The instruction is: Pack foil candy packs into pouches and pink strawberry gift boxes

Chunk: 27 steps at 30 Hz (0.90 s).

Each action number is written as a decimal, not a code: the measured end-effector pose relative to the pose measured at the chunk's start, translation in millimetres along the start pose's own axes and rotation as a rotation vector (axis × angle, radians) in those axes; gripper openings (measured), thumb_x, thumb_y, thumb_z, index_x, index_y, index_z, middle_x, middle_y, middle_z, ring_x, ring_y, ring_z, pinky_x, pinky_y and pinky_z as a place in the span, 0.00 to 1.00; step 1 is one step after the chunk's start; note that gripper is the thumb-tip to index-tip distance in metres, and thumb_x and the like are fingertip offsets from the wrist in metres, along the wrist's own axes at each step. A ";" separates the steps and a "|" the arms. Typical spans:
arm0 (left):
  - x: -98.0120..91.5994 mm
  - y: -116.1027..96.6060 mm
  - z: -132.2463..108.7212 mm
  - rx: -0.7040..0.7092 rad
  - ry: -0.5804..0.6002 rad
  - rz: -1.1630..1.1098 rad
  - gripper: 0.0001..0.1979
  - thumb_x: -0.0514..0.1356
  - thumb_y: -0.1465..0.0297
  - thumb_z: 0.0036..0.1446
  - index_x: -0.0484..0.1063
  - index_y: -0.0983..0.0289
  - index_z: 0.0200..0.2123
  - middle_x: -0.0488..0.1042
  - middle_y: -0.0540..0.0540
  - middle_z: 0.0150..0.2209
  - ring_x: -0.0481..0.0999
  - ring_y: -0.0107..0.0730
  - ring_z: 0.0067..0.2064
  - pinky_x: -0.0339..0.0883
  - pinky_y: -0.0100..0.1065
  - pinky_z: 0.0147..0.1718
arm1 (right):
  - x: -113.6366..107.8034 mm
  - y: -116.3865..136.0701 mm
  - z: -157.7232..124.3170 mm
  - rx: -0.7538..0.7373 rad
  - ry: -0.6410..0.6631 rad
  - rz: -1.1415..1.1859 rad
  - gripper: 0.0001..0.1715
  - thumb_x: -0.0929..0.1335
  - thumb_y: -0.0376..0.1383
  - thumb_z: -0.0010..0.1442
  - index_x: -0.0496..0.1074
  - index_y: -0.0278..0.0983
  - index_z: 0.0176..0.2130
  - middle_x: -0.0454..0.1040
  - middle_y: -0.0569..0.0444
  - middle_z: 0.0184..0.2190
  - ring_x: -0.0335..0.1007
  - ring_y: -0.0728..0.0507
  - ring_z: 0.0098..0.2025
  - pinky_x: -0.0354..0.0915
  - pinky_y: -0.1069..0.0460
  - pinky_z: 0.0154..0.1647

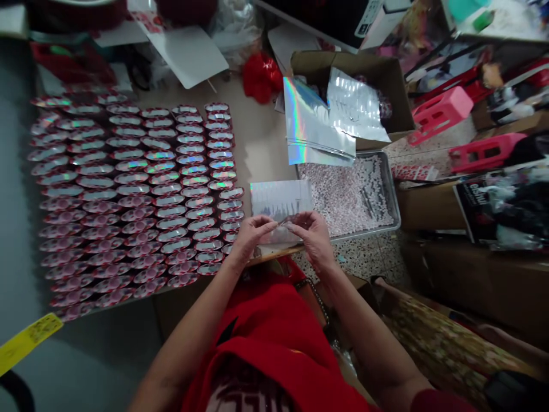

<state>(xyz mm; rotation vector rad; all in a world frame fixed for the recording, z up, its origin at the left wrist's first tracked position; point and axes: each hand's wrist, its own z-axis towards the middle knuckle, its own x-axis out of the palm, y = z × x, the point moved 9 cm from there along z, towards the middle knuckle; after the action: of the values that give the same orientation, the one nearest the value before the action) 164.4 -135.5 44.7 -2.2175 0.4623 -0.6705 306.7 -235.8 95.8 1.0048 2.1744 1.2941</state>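
My left hand and my right hand meet at the table's front edge, thumbs and fingertips pinched close together. Between them is something small and thin, too small to name. Under and behind the fingers lies a silvery sheet with a row of dark marks across it. Just right of the sheet is a metal tray holding many small pale pellets. To the left stand long rows of oval, red-edged packets, some with silvery tops and some with pinkish ones.
Behind the tray, a cardboard box has shiny holographic sheets leaning over its front. A red crinkled bundle and a white card lie at the back. Pink plastic pieces sit at the right.
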 end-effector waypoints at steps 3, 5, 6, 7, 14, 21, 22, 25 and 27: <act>-11.2 4.6 -22.9 -0.044 -0.019 -0.063 0.20 0.75 0.54 0.43 0.76 0.64 0.27 0.73 0.49 0.27 0.67 0.27 0.29 0.60 0.30 0.33 | 16.2 -5.4 -7.8 -0.040 0.027 -0.077 0.26 0.82 0.41 0.42 0.70 0.40 0.36 0.73 0.60 0.33 0.71 0.46 0.37 0.68 0.51 0.42; -20.8 6.3 -36.5 -0.061 -0.046 -0.083 0.21 0.74 0.54 0.43 0.75 0.64 0.28 0.72 0.49 0.27 0.67 0.26 0.29 0.59 0.30 0.32 | 29.4 -12.6 -13.5 -0.015 0.082 -0.134 0.27 0.82 0.43 0.42 0.69 0.40 0.37 0.74 0.59 0.34 0.71 0.46 0.36 0.68 0.51 0.41; -26.4 5.8 -42.7 -0.059 -0.060 -0.079 0.21 0.74 0.53 0.43 0.74 0.64 0.28 0.72 0.49 0.26 0.66 0.26 0.29 0.59 0.30 0.32 | 36.1 -17.3 -16.6 0.013 0.117 -0.161 0.29 0.82 0.43 0.41 0.69 0.40 0.38 0.74 0.58 0.35 0.70 0.46 0.36 0.68 0.51 0.40; -32.4 4.6 -48.5 -0.054 -0.071 -0.063 0.21 0.73 0.53 0.43 0.73 0.63 0.28 0.71 0.48 0.26 0.66 0.26 0.29 0.58 0.30 0.32 | 42.4 -22.1 -19.8 0.043 0.152 -0.184 0.30 0.82 0.43 0.40 0.69 0.40 0.38 0.74 0.58 0.35 0.70 0.46 0.35 0.68 0.51 0.39; -92.2 -10.5 -85.2 -0.024 -0.153 0.175 0.17 0.69 0.55 0.49 0.72 0.63 0.29 0.70 0.49 0.28 0.66 0.28 0.31 0.60 0.30 0.32 | 74.5 -49.9 -44.7 0.274 0.509 -0.263 0.37 0.80 0.35 0.36 0.68 0.41 0.46 0.76 0.57 0.35 0.71 0.45 0.34 0.68 0.50 0.36; -140.1 -26.7 -139.0 -0.097 -0.116 0.010 0.25 0.75 0.52 0.46 0.69 0.62 0.30 0.74 0.52 0.41 0.74 0.30 0.38 0.74 0.32 0.39 | 104.6 -56.7 -58.6 0.232 0.782 -0.399 0.33 0.77 0.39 0.51 0.72 0.40 0.55 0.75 0.57 0.34 0.70 0.46 0.35 0.65 0.52 0.35; -143.8 -30.0 -147.3 -0.100 -0.107 -0.014 0.25 0.76 0.52 0.47 0.69 0.63 0.30 0.74 0.52 0.42 0.74 0.30 0.40 0.75 0.33 0.40 | 112.9 -59.1 -60.3 0.242 0.789 -0.381 0.35 0.79 0.41 0.51 0.72 0.39 0.56 0.73 0.59 0.31 0.68 0.47 0.33 0.63 0.52 0.34; -154.0 -38.8 -168.8 -0.094 -0.093 -0.052 0.24 0.76 0.53 0.50 0.69 0.63 0.31 0.74 0.53 0.45 0.75 0.31 0.42 0.77 0.34 0.43 | 143.1 -68.1 -71.3 0.325 0.858 -0.296 0.49 0.84 0.42 0.44 0.70 0.38 0.61 0.69 0.64 0.26 0.62 0.49 0.29 0.58 0.54 0.30; -158.6 -42.6 -179.6 -0.086 -0.078 -0.069 0.23 0.76 0.54 0.51 0.70 0.63 0.31 0.74 0.53 0.45 0.75 0.32 0.43 0.78 0.35 0.43 | 163.7 -72.4 -83.4 0.386 0.944 -0.250 0.56 0.86 0.41 0.39 0.69 0.38 0.63 0.70 0.64 0.26 0.62 0.50 0.28 0.56 0.54 0.28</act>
<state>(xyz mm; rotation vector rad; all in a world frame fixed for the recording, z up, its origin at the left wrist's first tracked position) -63.6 -127.9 129.4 -2.3405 0.3829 -0.6073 117.9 -182.1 74.2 0.1710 3.2081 1.4143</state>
